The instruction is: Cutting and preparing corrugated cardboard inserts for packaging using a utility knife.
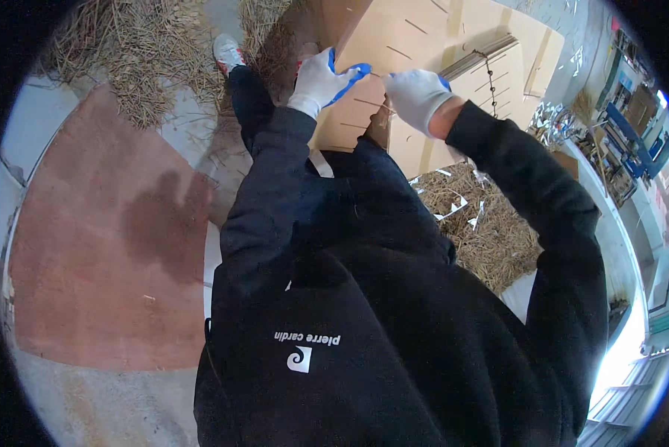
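My left hand (321, 83), in a white glove with blue coating, is closed with its fingertips pinched together over a tan cardboard sheet (394, 37) with short slits. My right hand (418, 98), gloved the same way, is closed close beside it on the right. Between the two sets of fingertips runs a short, thin brownish strand (377, 75); its kind is too small to make out. Right of my right hand lies a stack of cut cardboard pieces (509, 71), with a dark knotted cord (490, 74) across it.
Dry straw (144, 52) is heaped at the far left, and more straw with white scraps (479, 223) lies below my right forearm. A reddish-brown board (111, 246) covers floor on the left. Crumpled shiny material (554, 123) and cluttered shelving (636, 141) stand at the right.
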Tool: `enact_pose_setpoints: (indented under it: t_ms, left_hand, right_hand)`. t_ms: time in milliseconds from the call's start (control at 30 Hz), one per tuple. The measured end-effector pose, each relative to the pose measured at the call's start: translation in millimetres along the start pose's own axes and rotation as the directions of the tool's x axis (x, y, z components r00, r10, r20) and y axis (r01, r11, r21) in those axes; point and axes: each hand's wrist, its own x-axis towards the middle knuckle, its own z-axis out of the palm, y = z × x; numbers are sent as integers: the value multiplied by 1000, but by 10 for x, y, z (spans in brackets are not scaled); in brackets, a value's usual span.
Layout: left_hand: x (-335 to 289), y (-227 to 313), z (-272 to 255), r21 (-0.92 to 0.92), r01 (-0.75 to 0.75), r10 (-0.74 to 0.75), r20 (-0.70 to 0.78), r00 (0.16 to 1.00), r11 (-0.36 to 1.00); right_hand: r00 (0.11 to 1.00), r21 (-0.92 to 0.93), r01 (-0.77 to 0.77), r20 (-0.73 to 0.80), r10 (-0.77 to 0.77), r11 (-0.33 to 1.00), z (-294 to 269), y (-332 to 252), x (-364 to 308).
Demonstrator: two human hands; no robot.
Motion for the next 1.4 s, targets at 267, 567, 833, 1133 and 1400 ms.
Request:
enact_pose_setpoints:
  t_ms: [267,567,833,1133,1400]
  left_hand:
    - [18,27,-23,31,-31,31,-25,999,999]
    - [5,58,10,55,-42,42,-5,999,998]
    - [27,171,-52,77,-31,29,23,999,997]
    - [28,236,-135,123,-33,29,38,999,992]
    - [46,260,-121,183,-29,18,66,998,983]
  right_hand:
    - [1000,6,-17,-20,18,1000,69,-55,39]
    - [998,4,45,-51,-45,999,158,31,106]
    - [996,51,-85,-2,85,995,200,2,-28]
    - [998,82,-66,13,65,994,177,105,101]
    - [988,71,-142,71,137,987,367,94,107]
